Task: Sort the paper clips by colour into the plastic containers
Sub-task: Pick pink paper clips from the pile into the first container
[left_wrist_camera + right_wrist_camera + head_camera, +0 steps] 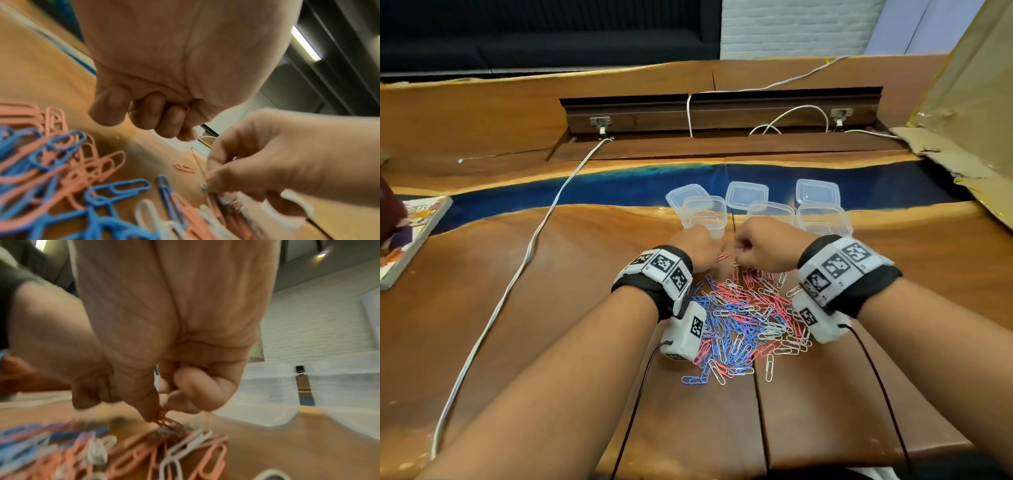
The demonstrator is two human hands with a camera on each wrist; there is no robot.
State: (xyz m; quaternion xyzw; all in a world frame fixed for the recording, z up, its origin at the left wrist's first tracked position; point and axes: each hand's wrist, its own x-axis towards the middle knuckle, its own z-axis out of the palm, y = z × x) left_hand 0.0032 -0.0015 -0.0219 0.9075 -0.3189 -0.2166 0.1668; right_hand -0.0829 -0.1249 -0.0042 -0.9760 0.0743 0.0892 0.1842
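- The left hand (697,248) hangs over the far edge of the paper clip pile (743,322), fingers curled into the palm; a glint of pink shows between them in the left wrist view, but whether it holds a clip is too blurred to tell.
- The right hand (760,246) pinches a few pink paper clips (164,417) between thumb and fingertips, just above the pile.
- The pile of pink, blue and white clips lies on the wooden surface (551,291) between the wrists, partly hidden by the wrist bands.
- Three clear plastic containers (703,212) stand just beyond the hands, their near walls covered by the knuckles; three lids (746,193) lie behind them.
- A single pink clip (722,257) lies between the hands.
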